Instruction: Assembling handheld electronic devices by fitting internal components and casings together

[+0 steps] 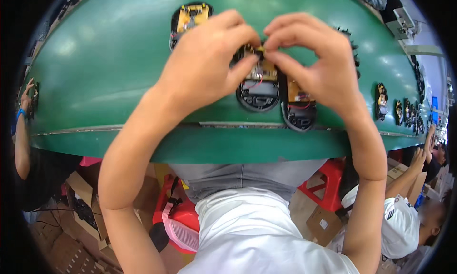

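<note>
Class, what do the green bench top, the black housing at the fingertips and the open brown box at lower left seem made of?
Green bench top: possibly rubber or vinyl; smooth, with soft sheen.
Black housing: probably moulded plastic, satin; ribs and recesses suggest it.
Open brown box: likely cardboard, matte; its folded flaps suggest it.

Table (114, 40) smooth, glossy green. Device housing (258, 103) black plastic. Stool (335, 178) shiny red plastic. Carton (325, 214) matt cardboard. Shirt (252, 226) cloth.

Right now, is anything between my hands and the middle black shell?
Nothing visible: the left hand and right hand are at the far end of the middle shell. A neighbouring shell lies beside it, not between.
</note>
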A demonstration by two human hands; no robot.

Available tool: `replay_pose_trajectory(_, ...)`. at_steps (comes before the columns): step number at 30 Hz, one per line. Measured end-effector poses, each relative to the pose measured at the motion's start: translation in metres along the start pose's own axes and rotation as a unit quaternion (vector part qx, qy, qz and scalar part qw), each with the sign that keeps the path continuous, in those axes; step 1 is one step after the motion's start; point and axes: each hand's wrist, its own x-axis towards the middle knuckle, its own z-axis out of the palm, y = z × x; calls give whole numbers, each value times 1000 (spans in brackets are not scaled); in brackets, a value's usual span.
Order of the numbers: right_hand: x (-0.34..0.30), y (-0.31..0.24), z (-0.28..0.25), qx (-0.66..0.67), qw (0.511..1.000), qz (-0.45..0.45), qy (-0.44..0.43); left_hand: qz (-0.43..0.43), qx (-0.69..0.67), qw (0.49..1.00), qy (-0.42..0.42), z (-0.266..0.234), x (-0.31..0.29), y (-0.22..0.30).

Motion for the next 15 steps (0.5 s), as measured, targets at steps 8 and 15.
replay_pose_trajectory(8, -3, 7, 9, 197, 972, 122, 26, -6, -37, 999, 15, -2, 5, 1)
replay_pose_trajectory(15, -18, 1, 12, 178, 972, 153, 3, 19, 39, 999, 14, 2, 2, 6)
